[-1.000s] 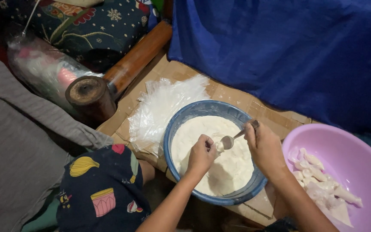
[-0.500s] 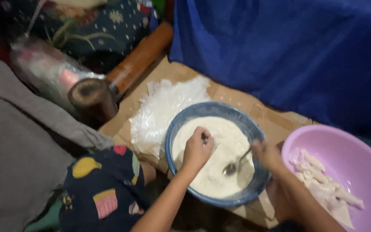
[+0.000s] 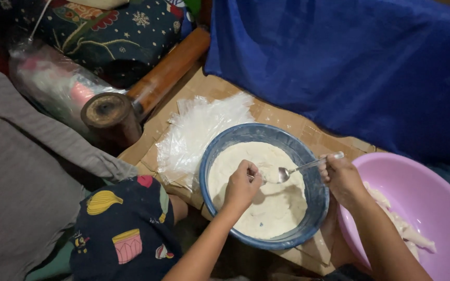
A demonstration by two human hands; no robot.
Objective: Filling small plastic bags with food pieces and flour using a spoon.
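Note:
A blue bowl (image 3: 220, 145) full of white batter sits on cardboard in front of me. My left hand (image 3: 241, 186) hovers over the batter with its fingers curled around something small that I cannot make out. My right hand (image 3: 341, 178) is at the bowl's right rim and grips a metal spoon (image 3: 294, 170) by the handle. The spoon's head points left over the batter, close to my left fingertips.
A pink basin (image 3: 433, 203) with pale wrapped pieces stands at the right. Clear plastic sheets (image 3: 199, 130) lie left of the bowl on the cardboard (image 3: 287, 117). A wooden post (image 3: 111, 117) and rail, a blue cloth (image 3: 350, 67) and my patterned knee (image 3: 123, 229) surround the spot.
The spoon dipped low into the batter half a second ago and has now come up level, its head beside my left fingers. My right hand shifted back up to the rim.

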